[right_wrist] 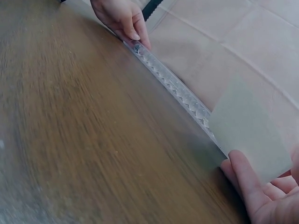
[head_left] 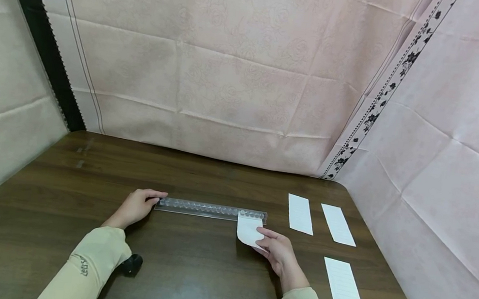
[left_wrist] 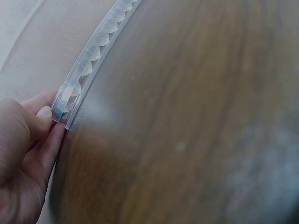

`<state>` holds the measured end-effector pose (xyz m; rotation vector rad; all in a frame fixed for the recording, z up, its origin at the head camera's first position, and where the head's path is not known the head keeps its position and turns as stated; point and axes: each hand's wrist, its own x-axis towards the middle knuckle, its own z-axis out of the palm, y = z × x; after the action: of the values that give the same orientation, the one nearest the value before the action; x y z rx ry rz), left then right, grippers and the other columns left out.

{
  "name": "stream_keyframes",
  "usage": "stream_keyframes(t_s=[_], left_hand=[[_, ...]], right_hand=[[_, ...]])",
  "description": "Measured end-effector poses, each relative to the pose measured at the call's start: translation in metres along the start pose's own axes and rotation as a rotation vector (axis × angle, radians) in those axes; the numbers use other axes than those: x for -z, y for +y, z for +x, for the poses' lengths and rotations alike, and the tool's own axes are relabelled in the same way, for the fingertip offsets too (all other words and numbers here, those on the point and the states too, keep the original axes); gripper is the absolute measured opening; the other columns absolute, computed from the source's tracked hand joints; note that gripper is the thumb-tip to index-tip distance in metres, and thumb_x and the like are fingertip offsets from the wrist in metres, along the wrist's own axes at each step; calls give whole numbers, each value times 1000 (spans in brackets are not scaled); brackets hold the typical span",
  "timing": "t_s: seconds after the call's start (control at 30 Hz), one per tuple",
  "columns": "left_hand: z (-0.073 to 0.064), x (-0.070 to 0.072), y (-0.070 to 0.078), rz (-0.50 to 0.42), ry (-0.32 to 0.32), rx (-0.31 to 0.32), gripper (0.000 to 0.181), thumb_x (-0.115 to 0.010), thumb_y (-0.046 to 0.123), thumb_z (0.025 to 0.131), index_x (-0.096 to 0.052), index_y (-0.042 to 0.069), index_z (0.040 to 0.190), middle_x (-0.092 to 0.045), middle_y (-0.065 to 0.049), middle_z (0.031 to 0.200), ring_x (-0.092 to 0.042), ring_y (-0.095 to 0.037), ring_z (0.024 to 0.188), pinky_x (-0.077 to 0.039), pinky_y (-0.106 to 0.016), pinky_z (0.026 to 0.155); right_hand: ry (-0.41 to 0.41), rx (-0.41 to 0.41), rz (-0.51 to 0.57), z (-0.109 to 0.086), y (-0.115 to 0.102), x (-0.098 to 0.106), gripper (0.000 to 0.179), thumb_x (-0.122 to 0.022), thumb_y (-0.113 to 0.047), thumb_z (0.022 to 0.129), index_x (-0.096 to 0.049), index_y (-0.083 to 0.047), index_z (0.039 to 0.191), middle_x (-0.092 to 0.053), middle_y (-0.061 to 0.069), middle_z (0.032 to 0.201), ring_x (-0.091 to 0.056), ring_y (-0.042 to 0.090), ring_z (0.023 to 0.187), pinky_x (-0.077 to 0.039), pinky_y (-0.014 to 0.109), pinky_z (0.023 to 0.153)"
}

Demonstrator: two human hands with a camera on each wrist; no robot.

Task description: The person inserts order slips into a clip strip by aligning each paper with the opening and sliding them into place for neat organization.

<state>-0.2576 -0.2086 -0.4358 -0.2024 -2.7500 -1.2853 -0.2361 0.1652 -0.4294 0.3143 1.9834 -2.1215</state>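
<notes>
A long clear plastic ticket rail [head_left: 202, 208], with a row of round discs or balls along it, lies crosswise over the dark wooden table. My left hand [head_left: 137, 205] pinches its left end between thumb and fingers, as the left wrist view shows up close. Near the other end, my right hand [head_left: 277, 253] holds a white paper slip [head_left: 248, 229] by its lower right part. The slip bends, and its top edge meets the rail's right end. From the right wrist view, the pale slip [right_wrist: 245, 133] rises beside the rail, hiding part of the right fingers.
To the right lie several loose white papers: one slip [head_left: 301, 214] near the rail, another slip [head_left: 338, 225] farther right, and a lined sheet [head_left: 347, 293] closer to me. Pale cloth [head_left: 230, 70] hangs behind and at both sides of the table [head_left: 191, 276].
</notes>
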Motion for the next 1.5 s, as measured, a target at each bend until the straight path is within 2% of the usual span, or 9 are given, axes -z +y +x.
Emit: stream_keyframes(t_s=[0.43,0.63,0.8,0.9,1.13,1.3,1.5], left_hand=[[1,0,0,0,2,-5,28,-48,2,96,-63,2,119,-58,-19,121,-49,-37,117,-41,-52,92],[1,-1,0,2,-2,-1,28,-48,2,96,-63,2,120,-59,-18,121,-49,-37,117,-40,-52,92],[1,-1,0,1,3,-6,28,-48,2,96,-63,1,119,-59,-19,121,-49,-37,116,-41,-52,92],[0,-1,0,-1,4,-3,28,-48,2,96,-63,2,119,-58,-19,121,-49,-36,116,-41,-52,92],[0,0,2,-1,-1,5,28,-48,2,96,-63,2,120,-58,-19,122,-49,-36,117,-40,-52,93],[0,0,2,-5,0,5,28,-48,2,96,-63,3,120,-58,-19,122,-49,-36,117,-41,-52,92],[0,-1,0,7,7,-9,28,-48,2,96,-63,2,119,-58,-19,121,-49,-37,116,-41,-52,92]], right_hand=[[21,-3,-41,2,-1,7,41,-59,14,80,-57,10,120,-53,22,117,-60,18,80,-54,32,74],[22,-3,-47,3,-1,11,40,-59,14,80,-57,10,120,-50,23,123,-60,18,79,-54,31,72],[30,-12,-60,4,-2,11,40,-60,14,80,-58,9,119,-58,18,109,-60,17,78,-54,30,69],[29,-17,-72,5,-3,12,40,-61,13,79,-59,8,119,-59,17,107,-60,17,78,-53,29,68],[30,-19,-86,5,-4,14,41,-61,13,78,-60,7,119,-57,16,113,-57,15,76,-51,26,66],[57,-10,-110,6,-4,15,41,-62,12,78,-61,5,118,-58,12,109,-50,13,69,-44,21,59],[70,15,-125,6,-3,19,39,-63,8,79,-61,5,117,-56,15,120,-54,13,77,-47,22,65]])
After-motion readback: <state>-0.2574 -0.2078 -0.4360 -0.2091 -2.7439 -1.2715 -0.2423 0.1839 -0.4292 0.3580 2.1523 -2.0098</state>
